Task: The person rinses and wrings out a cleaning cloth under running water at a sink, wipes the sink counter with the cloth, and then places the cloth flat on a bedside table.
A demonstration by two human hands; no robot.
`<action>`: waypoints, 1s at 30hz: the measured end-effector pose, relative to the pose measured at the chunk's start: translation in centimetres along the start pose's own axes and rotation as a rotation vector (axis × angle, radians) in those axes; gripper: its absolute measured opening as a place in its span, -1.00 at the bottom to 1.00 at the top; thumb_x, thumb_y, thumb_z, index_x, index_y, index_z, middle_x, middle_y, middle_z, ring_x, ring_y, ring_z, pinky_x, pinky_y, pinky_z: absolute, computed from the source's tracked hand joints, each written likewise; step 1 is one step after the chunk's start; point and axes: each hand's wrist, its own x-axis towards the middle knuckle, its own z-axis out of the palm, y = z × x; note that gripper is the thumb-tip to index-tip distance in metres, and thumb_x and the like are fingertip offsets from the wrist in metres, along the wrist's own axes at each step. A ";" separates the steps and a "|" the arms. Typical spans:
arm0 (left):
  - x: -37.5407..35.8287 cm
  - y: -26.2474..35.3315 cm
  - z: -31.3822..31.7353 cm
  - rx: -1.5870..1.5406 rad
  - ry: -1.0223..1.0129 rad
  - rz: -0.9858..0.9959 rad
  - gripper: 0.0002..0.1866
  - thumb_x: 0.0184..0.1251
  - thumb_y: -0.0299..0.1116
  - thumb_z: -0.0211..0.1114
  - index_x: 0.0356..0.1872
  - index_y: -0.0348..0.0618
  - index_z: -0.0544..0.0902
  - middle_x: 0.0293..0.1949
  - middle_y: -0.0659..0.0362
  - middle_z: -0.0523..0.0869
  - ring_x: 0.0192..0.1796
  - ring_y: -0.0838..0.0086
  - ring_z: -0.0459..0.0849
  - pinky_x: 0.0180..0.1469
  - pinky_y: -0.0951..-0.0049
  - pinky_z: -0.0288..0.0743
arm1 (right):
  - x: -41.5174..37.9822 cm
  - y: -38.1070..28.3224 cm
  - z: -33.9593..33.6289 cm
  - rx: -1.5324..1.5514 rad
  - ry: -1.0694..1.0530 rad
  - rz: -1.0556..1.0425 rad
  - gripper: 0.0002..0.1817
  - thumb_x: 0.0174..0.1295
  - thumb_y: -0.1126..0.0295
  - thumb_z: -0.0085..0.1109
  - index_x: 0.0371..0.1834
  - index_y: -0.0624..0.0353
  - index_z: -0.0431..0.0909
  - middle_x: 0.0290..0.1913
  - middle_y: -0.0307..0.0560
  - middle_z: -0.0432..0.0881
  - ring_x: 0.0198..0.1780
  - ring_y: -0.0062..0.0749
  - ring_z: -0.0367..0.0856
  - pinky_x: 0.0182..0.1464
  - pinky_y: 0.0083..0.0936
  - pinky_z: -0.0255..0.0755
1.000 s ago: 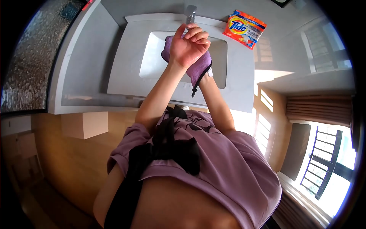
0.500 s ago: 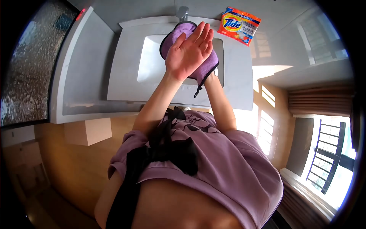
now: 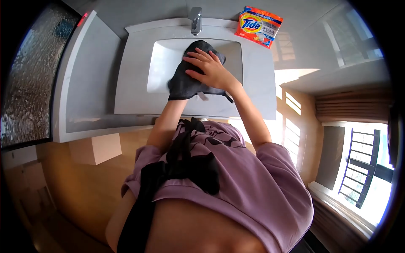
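A dark grey cleaning mitt point(image 3: 183, 86) with a small loop at its cuff covers my left hand, above the sink basin point(image 3: 162, 63). Only my left wrist point(image 3: 177, 106) and forearm show below the cuff, so the fingers are hidden. My right hand point(image 3: 213, 71) is bare, palm down on top of the mitt with its fingers spread. A pale tag point(image 3: 203, 96) sticks out near the cuff. Behind the mitt stands the chrome faucet point(image 3: 195, 21).
An orange Tide detergent bag point(image 3: 259, 26) lies at the back right of the white counter point(image 3: 257, 84). A grey partition point(image 3: 93, 76) rises on the left. A pale box point(image 3: 96, 149) sits on the floor there, and a barred window point(image 3: 360, 168) is at right.
The purple mitt side over my right hand is out of sight. A dark grey mitt now covers my left hand, and my bare right hand has come down on it. The view shifted slightly.
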 end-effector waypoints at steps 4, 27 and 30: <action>0.6 1.0 -0.6 0.011 -0.119 0.130 -0.60 0.30 -0.23 -0.07 0.12 -0.15 0.31 0.10 0.06 0.40 0.20 0.34 0.31 0.24 0.39 0.18 | 0.9 1.2 -0.9 0.353 0.085 0.204 -0.65 0.24 0.19 -0.03 0.02 0.11 0.49 -0.05 -0.04 0.56 0.06 -0.21 0.48 0.22 -0.32 0.16; 7.6 4.7 1.2 -1.910 1.342 -0.369 -0.69 0.26 -0.24 -0.12 -0.15 -0.23 0.44 -0.12 0.17 0.56 -0.05 0.51 0.44 -0.01 0.56 0.22 | 5.0 0.0 5.0 2.947 0.143 0.532 -0.54 0.19 0.41 -0.09 0.17 0.12 0.09 0.15 -0.08 0.26 0.20 -0.35 0.14 0.23 -0.44 0.00; 7.8 4.5 1.1 -1.968 1.423 -0.254 -0.67 0.28 -0.26 -0.15 -0.06 -0.25 0.38 -0.03 0.16 0.50 0.03 0.49 0.39 0.08 0.55 0.17 | 4.2 -1.0 4.3 2.898 0.240 0.541 -0.47 0.21 0.33 -0.04 0.22 0.10 0.04 0.28 -0.01 0.15 0.34 -0.27 0.05 0.32 -0.37 -0.04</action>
